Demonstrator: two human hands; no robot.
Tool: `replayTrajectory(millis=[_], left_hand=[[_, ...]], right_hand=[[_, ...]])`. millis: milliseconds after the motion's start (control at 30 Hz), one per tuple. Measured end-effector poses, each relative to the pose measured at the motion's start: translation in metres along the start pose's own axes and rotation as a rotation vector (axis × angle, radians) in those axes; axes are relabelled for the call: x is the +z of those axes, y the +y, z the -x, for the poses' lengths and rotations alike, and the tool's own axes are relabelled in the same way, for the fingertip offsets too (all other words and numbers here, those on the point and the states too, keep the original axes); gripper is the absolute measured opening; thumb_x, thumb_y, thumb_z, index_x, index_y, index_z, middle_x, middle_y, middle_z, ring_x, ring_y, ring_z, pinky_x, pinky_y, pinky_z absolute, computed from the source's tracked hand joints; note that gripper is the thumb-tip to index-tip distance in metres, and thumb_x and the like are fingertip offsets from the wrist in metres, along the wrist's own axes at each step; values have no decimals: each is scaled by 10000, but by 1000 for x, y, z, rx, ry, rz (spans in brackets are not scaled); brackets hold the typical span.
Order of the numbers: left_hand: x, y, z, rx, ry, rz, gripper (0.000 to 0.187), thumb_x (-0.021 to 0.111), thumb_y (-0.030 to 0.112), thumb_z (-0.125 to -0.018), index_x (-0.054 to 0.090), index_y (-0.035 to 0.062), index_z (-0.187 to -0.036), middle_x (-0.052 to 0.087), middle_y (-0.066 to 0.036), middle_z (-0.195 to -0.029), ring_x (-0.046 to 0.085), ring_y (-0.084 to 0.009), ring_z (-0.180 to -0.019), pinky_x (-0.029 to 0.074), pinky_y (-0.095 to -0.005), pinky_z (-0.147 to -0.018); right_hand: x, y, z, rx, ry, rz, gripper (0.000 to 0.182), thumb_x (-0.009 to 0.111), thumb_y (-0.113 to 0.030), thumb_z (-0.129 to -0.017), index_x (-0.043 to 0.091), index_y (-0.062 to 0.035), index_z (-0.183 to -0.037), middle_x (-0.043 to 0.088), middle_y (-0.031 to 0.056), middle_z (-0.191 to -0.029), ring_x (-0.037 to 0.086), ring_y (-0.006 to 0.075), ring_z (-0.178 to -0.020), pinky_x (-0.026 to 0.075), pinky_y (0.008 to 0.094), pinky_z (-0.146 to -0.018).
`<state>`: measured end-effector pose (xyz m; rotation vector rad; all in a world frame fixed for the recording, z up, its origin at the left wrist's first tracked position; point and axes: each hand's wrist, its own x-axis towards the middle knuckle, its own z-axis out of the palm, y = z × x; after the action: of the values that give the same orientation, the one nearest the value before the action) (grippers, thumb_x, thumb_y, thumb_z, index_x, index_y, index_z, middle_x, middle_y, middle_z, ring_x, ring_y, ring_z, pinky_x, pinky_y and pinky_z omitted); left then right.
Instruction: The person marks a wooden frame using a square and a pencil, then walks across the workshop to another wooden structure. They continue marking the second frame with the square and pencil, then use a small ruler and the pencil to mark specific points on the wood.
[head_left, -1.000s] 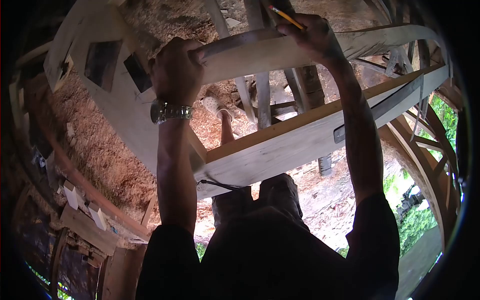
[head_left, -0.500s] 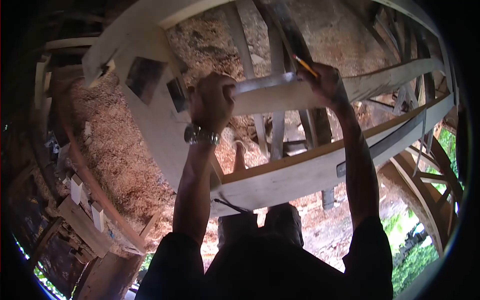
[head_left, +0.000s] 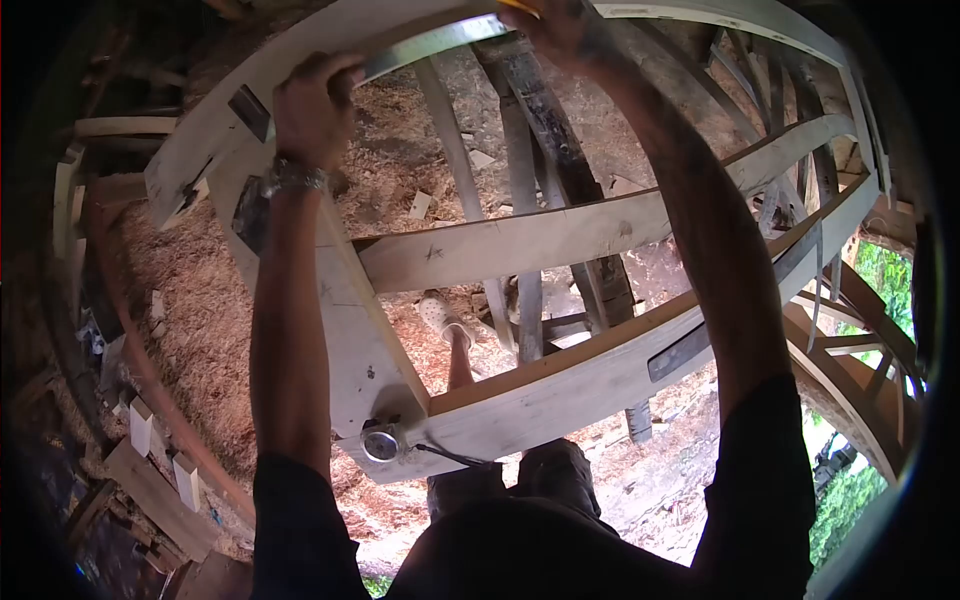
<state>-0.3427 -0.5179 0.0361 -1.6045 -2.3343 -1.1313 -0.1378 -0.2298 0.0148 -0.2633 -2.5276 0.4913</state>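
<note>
At the far side of a large wooden frame (head_left: 420, 248), both arms are stretched out. My left hand (head_left: 315, 110) is closed around the near-left end of a shiny flat metal strip (head_left: 435, 46), which looks like a ruler. A watch (head_left: 292, 178) is on that wrist. My right hand (head_left: 565, 38) is closed on a yellow pencil (head_left: 524, 8) at the strip's other end; whether its fingers also grip the strip cannot be made out. The strip lies along the frame's far rail (head_left: 400, 28).
A round silver object (head_left: 380, 442) sits on the frame's near-left corner. Dark timbers (head_left: 545, 110) pass under the frame. Wood shavings (head_left: 200, 330) cover the ground, where a shoe (head_left: 440, 315) stands inside the frame. Wood offcuts (head_left: 165, 490) lie at left; curved wooden pieces (head_left: 850, 390) are at right.
Both hands have moved away from me with the metal strip, from the frame's middle rail to its far rail. The pencil went along in my right hand. The round silver object now shows.
</note>
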Motion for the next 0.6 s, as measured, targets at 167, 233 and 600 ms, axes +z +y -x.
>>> replayTrajectory(millis=[167, 233, 600], left_hand=[[11, -34, -17, 67, 4, -25, 186, 756, 142, -977, 796, 85, -1149, 777, -128, -1025, 760, -303, -982, 576, -385, -885], [15, -44, -18, 48, -17, -19, 198, 772, 172, -980, 806, 102, -1162, 789, -111, -1077, 760, -278, -1024, 574, -365, -907], [15, -57, -17, 15, -87, 30, 234, 777, 224, -986, 816, 103, -1182, 800, -93, -1148, 758, -239, -1069, 570, -345, -947]], right_hand=[[12, 27, -36, 95, -145, -46, 274, 726, -293, -992, 732, -40, -1099, 736, 168, -987, 726, 349, -925, 558, 444, -796], [16, 31, -39, 131, -174, -44, 287, 728, -305, -993, 734, -43, -1107, 735, 178, -972, 730, 350, -923, 561, 451, -802], [-8, 11, -50, 243, -388, -10, 316, 731, -337, -995, 729, -54, -1136, 741, 182, -1026, 734, 314, -970, 555, 455, -825]])
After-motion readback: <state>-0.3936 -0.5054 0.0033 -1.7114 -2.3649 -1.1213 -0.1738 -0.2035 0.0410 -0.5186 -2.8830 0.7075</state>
